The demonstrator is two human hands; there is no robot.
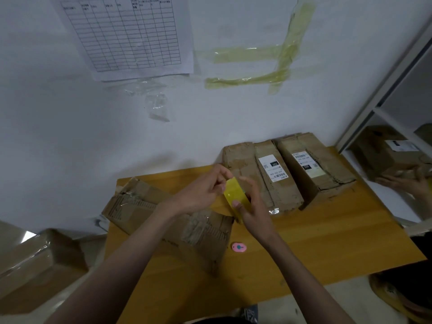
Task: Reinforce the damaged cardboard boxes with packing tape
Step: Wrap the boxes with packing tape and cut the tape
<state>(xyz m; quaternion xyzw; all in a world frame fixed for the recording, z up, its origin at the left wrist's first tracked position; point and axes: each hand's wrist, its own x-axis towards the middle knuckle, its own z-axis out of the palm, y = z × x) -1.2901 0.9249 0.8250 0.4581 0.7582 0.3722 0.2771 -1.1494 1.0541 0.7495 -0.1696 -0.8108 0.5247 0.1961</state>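
I read "220" in white on a black patch of the white label [274,168] on the left upright box [259,176]. The neighbouring box's label [308,164] and the wall sheet [126,33] stay illegible to me.

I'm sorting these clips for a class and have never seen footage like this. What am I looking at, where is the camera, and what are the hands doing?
There is no machine here: a person wears a wide-angle camera on the head, which looks forward and down at their own two bare hands. The single picture is that head view.

The left hand and right hand both have a grip on a roll of yellow packing tape, held just above a wooden table. The left fingers pinch at the roll's upper edge, perhaps to find the tape's end.

Under the hands lies a torn cardboard box. Beside it is a small pink object, possibly a cutter. Two more worn boxes with labels stand at the far edge, against the wall. At the far right, another person's hand touches a box on a shelf.
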